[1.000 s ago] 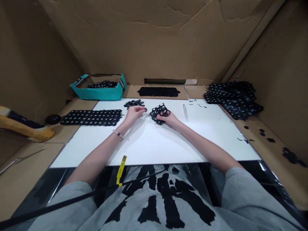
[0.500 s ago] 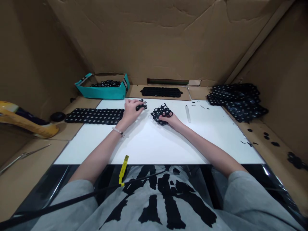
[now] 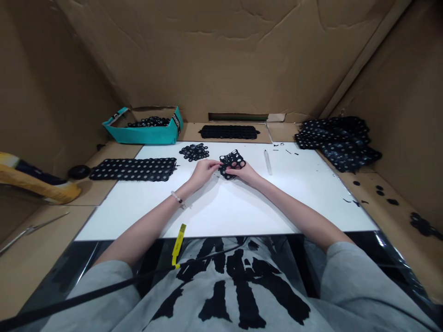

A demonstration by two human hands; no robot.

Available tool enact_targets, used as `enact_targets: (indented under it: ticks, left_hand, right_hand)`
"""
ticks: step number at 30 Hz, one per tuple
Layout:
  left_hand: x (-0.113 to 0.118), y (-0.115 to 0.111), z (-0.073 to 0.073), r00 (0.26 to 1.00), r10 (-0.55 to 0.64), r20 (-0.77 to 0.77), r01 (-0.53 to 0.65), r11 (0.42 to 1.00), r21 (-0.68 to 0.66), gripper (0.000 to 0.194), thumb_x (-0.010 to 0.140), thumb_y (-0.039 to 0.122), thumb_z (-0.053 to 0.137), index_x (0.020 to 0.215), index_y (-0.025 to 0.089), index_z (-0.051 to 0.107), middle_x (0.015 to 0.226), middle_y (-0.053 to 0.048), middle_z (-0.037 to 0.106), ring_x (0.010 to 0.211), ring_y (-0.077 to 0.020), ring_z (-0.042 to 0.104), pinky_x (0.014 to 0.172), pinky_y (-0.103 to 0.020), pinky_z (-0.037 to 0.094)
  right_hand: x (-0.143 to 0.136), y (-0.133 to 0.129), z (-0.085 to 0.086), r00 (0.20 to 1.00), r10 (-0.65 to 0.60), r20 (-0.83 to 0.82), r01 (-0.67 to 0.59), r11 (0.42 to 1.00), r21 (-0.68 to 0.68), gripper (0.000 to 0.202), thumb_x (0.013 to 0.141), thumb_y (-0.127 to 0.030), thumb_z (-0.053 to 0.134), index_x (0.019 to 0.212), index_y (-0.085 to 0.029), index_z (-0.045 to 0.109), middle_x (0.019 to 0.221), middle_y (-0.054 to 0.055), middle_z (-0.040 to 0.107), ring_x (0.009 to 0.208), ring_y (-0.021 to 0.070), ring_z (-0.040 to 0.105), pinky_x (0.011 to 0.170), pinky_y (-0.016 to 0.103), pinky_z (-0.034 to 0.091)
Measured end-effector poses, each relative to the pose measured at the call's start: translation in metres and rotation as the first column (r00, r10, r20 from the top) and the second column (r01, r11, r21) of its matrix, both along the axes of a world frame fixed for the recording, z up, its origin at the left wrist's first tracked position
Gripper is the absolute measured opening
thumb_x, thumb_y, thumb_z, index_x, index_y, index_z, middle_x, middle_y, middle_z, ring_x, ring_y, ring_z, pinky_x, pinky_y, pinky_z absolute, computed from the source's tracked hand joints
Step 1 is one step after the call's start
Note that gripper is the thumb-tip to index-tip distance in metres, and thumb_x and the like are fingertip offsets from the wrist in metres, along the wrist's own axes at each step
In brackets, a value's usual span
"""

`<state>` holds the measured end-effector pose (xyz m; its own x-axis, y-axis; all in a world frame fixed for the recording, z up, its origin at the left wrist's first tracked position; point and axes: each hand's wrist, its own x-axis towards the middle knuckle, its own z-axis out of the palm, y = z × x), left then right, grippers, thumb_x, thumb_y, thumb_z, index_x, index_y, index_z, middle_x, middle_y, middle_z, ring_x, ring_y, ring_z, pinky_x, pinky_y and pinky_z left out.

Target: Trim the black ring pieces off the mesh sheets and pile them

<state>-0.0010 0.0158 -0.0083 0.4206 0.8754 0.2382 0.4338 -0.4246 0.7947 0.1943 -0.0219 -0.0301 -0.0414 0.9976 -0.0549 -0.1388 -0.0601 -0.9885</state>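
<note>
A black sheet with round holes is held above the white board. My right hand grips its lower right side, thumb across the front. My left hand has its fingers pinched together at the sheet's left edge. Whether a small piece is between those fingertips I cannot make out. Just beyond my left hand lies a pile of small black rings or discs. To its left a flat black sheet dotted with pale rounds rests partly on the board.
A teal box of small black pieces stands back left. Black sheets lie stacked at the right, another strip at the back. A pen-like clear stick, tweezers and a yellow bottle-like object surround the board. Black scraps lie right.
My left hand has moved right, from the pile of small black pieces to the left edge of the holed sheet. My right hand still holds the sheet in nearly the same place.
</note>
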Motion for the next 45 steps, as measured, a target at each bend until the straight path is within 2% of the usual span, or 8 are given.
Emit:
enact_targets:
  ticks: [6, 12, 17, 23, 26, 34, 40, 45]
  left_hand:
    - [-0.021, 0.034, 0.0, 0.945, 0.229, 0.233, -0.186, 0.964, -0.19, 0.027, 0.081, 0.032, 0.063, 0.096, 0.015, 0.076, 0.092, -0.01, 0.077, 0.09, -0.0249, 0.071, 0.08, -0.034, 0.054]
    - [-0.069, 0.063, 0.004, 0.869, 0.493, 0.053, -0.49, 0.839, 0.235, 0.022, 0.084, 0.027, 0.059, 0.092, 0.018, 0.077, 0.099, -0.009, 0.076, 0.104, -0.0278, 0.064, 0.1, -0.041, 0.043]
    - [-0.065, 0.052, 0.007, 0.876, 0.472, -0.098, -0.395, 0.821, 0.412, 0.02, 0.082, 0.029, 0.066, 0.096, 0.02, 0.077, 0.11, -0.01, 0.072, 0.114, -0.0321, 0.052, 0.104, -0.047, 0.034]
    - [-0.018, 0.007, 0.019, 0.974, -0.032, -0.223, 0.108, 0.935, 0.339, 0.02, 0.082, 0.04, 0.069, 0.089, 0.023, 0.075, 0.094, -0.005, 0.075, 0.095, -0.0262, 0.059, 0.092, -0.04, 0.042]
    - [-0.002, -0.009, 0.016, 0.967, -0.095, -0.237, 0.155, 0.957, 0.247, 0.023, 0.079, 0.044, 0.071, 0.089, 0.024, 0.076, 0.091, -0.005, 0.076, 0.092, -0.0262, 0.06, 0.087, -0.038, 0.044]
    - [-0.007, 0.008, 0.009, 0.999, 0.025, -0.033, -0.024, 0.999, 0.029, 0.026, 0.082, 0.038, 0.061, 0.084, 0.02, 0.08, 0.088, -0.005, 0.078, 0.083, -0.0248, 0.068, 0.077, -0.033, 0.049]
    - [-0.01, 0.023, 0.004, 0.972, 0.233, 0.02, -0.234, 0.969, 0.076, 0.028, 0.084, 0.037, 0.059, 0.076, 0.018, 0.077, 0.075, -0.004, 0.076, 0.072, -0.0233, 0.066, 0.07, -0.032, 0.048]
    - [-0.043, 0.054, 0.005, 0.828, 0.51, 0.232, -0.538, 0.84, 0.072, 0.03, 0.088, 0.034, 0.053, 0.082, 0.014, 0.075, 0.085, -0.01, 0.076, 0.084, -0.0241, 0.068, 0.079, -0.032, 0.049]
  right_hand:
    - [-0.001, -0.002, 0.004, 0.999, -0.006, -0.049, 0.003, 0.998, -0.068, 0.05, 0.041, -0.027, 0.092, 0.073, -0.019, 0.054, 0.076, 0.0, 0.071, 0.072, 0.017, 0.065, 0.069, 0.035, 0.059]
    - [-0.003, -0.003, 0.004, 0.997, -0.035, -0.07, 0.028, 0.995, -0.096, 0.052, 0.039, -0.024, 0.093, 0.073, -0.019, 0.054, 0.073, -0.001, 0.071, 0.073, 0.0158, 0.065, 0.075, 0.036, 0.059]
    - [-0.003, -0.001, 0.001, 0.997, -0.052, -0.057, 0.047, 0.996, -0.081, 0.053, 0.038, -0.027, 0.094, 0.073, -0.019, 0.055, 0.075, 0.0, 0.072, 0.073, 0.0164, 0.065, 0.077, 0.037, 0.059]
    - [-0.004, -0.002, 0.002, 1.0, 0.001, -0.003, -0.001, 1.0, 0.02, 0.043, 0.047, -0.039, 0.092, 0.072, -0.018, 0.064, 0.073, 0.002, 0.071, 0.07, 0.0184, 0.064, 0.07, 0.036, 0.059]
    - [-0.004, -0.004, 0.005, 0.999, 0.038, 0.008, -0.038, 0.998, 0.054, 0.039, 0.052, -0.043, 0.09, 0.072, -0.018, 0.069, 0.075, 0.003, 0.072, 0.071, 0.0186, 0.065, 0.07, 0.035, 0.058]
    - [-0.002, 0.0, 0.002, 0.993, 0.115, -0.011, -0.115, 0.993, 0.003, 0.04, 0.048, -0.042, 0.092, 0.063, -0.018, 0.063, 0.061, 0.001, 0.065, 0.057, 0.0135, 0.058, 0.058, 0.029, 0.054]
    - [-0.003, 0.003, 0.003, 0.994, 0.113, 0.008, -0.113, 0.994, -0.001, 0.048, 0.045, -0.046, 0.092, 0.061, -0.019, 0.056, 0.056, 0.0, 0.062, 0.05, 0.0117, 0.054, 0.051, 0.027, 0.048]
    - [-0.003, -0.001, 0.001, 0.995, 0.093, -0.024, -0.095, 0.994, -0.057, 0.05, 0.042, -0.04, 0.095, 0.058, -0.02, 0.051, 0.062, 0.001, 0.064, 0.055, 0.0135, 0.056, 0.057, 0.032, 0.052]
